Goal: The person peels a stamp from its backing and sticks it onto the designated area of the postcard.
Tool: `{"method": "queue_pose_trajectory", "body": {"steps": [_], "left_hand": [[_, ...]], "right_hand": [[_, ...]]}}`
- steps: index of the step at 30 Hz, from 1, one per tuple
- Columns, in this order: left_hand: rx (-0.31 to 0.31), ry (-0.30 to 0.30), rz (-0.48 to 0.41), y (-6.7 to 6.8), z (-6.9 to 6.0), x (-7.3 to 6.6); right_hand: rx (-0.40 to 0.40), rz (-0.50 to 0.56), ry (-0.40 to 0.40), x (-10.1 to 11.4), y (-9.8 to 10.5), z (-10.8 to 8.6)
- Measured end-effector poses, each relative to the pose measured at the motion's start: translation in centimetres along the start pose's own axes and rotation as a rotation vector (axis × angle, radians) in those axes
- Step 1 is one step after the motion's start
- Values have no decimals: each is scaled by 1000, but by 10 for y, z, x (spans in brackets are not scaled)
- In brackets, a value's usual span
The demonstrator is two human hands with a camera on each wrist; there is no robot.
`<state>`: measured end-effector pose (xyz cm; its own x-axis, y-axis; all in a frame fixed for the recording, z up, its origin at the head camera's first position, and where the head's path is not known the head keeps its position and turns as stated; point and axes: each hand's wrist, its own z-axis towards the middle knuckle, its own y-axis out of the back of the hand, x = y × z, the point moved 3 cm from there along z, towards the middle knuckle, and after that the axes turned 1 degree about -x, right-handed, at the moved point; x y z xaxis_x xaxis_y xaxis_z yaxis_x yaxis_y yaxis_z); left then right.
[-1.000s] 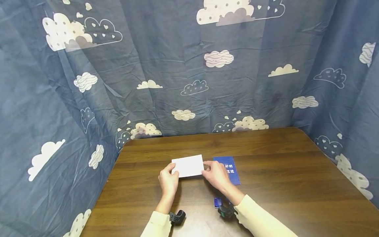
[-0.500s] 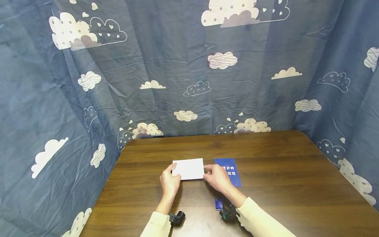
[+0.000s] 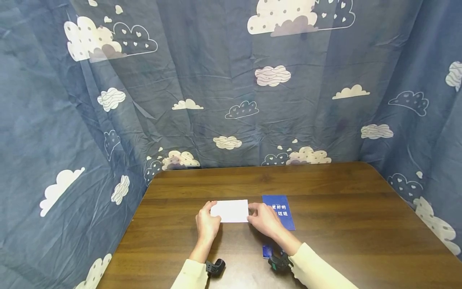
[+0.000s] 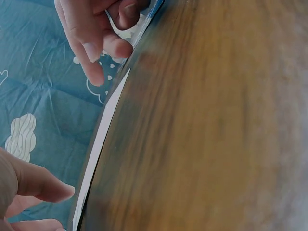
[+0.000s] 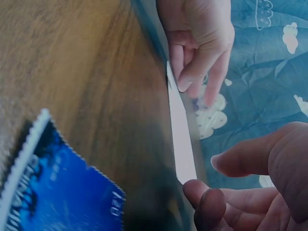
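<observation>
White card [image 3: 234, 211] lies lengthwise left to right, left hand [image 3: 207, 223] pinching one end, right hand [image 3: 267, 220] loosely touching the other.

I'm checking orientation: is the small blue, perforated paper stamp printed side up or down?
Printed side up: in the right wrist view, the blue stamp shows lettering.

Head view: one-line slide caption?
Left hand and right hand at opposite ends of a white card; blue leaflet and stamp lie to the right on the table.
</observation>
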<state>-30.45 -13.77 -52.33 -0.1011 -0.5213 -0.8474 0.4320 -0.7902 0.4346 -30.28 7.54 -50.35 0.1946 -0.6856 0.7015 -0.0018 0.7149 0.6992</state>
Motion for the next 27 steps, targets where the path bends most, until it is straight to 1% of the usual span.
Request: {"method": "queue_pose_trajectory", "body": {"steps": [4,6,10,13,16,18,21,24,27], "left_hand": [[-24,-13,-7,-1,3,-1],[-26,-11,-30,-1,4,-3],[-4,9,-103,-1,-1,-10],[29,12,-144,-7,-5,-19],[92,16,-193,-14,-8,-29],[150,28,-243,-19,-11,-34],[242,72,-328,-28,-17,-42],[344,128,-446,-38,-22,-49],[426,204,-567,-50,-25,-55]], "right_hand": [[-7,33,18,3,8,2],[-1,49,20,4,13,2],[-6,69,25,6,24,-2],[-28,85,16,5,37,-3],[-41,99,14,1,52,-3],[-38,121,11,-3,61,-3],[-28,131,0,-12,71,-5],[-31,127,-29,-24,78,-7],[-37,112,-43,-35,82,-9]]}}
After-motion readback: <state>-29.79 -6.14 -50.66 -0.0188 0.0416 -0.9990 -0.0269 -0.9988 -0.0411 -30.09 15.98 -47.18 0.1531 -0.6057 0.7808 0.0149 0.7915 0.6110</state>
